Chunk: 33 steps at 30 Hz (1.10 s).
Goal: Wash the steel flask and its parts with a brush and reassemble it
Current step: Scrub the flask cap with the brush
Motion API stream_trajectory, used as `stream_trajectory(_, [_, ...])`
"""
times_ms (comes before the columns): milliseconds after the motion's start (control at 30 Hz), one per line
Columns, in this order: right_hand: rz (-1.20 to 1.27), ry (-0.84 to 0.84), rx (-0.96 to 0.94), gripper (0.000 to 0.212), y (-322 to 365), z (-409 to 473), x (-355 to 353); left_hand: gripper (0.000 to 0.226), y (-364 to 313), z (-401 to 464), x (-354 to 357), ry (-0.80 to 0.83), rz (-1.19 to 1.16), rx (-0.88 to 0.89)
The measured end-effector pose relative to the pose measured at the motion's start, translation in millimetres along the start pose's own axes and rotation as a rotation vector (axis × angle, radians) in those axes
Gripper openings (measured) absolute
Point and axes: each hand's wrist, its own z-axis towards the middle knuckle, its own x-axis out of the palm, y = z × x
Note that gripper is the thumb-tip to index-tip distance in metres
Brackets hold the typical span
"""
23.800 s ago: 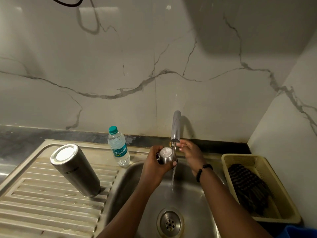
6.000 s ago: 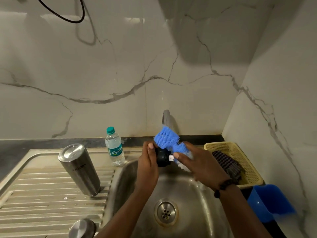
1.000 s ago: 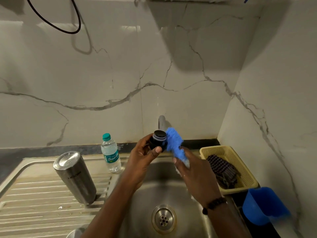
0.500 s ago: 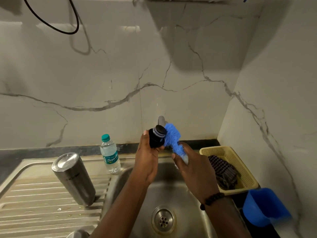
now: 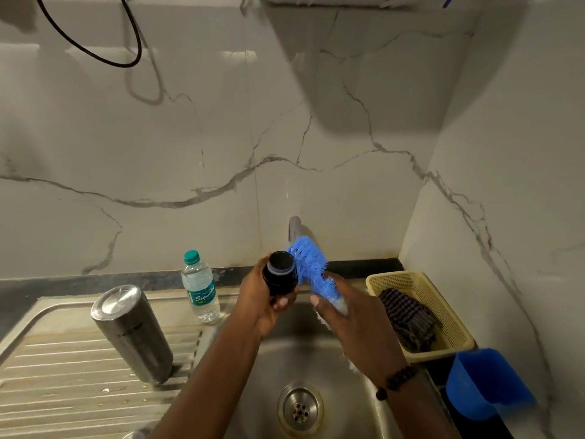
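Left hand (image 5: 264,299) lower; stopper (image 5: 280,273) upright

flask (image 5: 133,334) left of sink (image 5: 319,359) (basket (image 5: 443,315) right)

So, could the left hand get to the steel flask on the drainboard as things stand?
Probably not right away: the left hand is full with the black stopper. The path to the steel flask looks free once it sets that down.

Sink basin (image 5: 364,403) open below; tap (image 5: 294,228) behind, basket (image 5: 421,286) right.
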Motion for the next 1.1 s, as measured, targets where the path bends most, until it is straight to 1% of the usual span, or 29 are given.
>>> stream_trajectory(67, [0.049,0.094,0.01,0.05,-4,4,-7,0.038,-4,-4,-5,0.045,0.081,-0.131])
stream_trajectory(167, [0.142,0.24,-0.015,0.037,-6,13,-19,0.041,-15,-7,-12,0.147,0.179,-0.294])
stream_trajectory(267, [0.187,0.321,-0.035,0.036,-12,21,-24,0.047,-24,-7,-11,0.183,0.265,-0.379])
stream_trajectory(333, [0.22,0.352,-0.042,0.036,-15,26,-24,0.049,-28,-10,-8,0.236,0.33,-0.423])
stream_trajectory(433, [0.248,0.394,-0.053,0.037,-18,31,-26,0.053,-29,-14,-4,0.291,0.439,-0.424])
stream_trajectory(500, [0.238,0.352,-0.062,0.034,-19,31,-23,0.054,-26,-10,-4,0.239,0.4,-0.339])
stream_trajectory(567, [0.226,0.259,-0.021,0.033,-19,27,-16,0.062,-20,-1,-5,0.142,0.223,-0.244])
stream_trajectory(633, [0.253,0.177,0.063,0.038,-19,19,-4,0.076,-9,8,-3,0.056,0.072,-0.094])
stream_trajectory(667, [0.247,0.133,0.091,0.039,-20,15,4,0.078,-2,9,0,0.018,0.012,-0.01])
stream_trajectory(767, [0.228,-0.009,0.134,0.036,-15,3,21,0.075,17,8,12,-0.037,-0.177,0.167])
stream_trajectory(833, [0.271,-0.038,0.168,0.034,-9,-3,29,0.076,23,5,17,-0.085,-0.255,0.238])
stream_trajectory(900, [0.272,-0.05,0.171,0.032,-4,-10,35,0.068,23,3,19,-0.143,-0.261,0.3])
stream_trajectory(967, [0.28,-0.061,0.166,0.029,-1,-15,36,0.055,18,0,20,-0.195,-0.199,0.362])
stream_trajectory(1000, [0.281,-0.072,0.163,0.028,0,-17,35,0.055,16,0,20,-0.213,-0.154,0.388])
stream_trajectory(1067, [0.2,-0.127,0.112,0.027,0,-18,30,0.053,14,2,16,-0.225,-0.053,0.426])
stream_trajectory(1100, [0.116,-0.175,0.043,0.032,-1,-17,28,0.045,12,1,14,-0.241,-0.008,0.456])
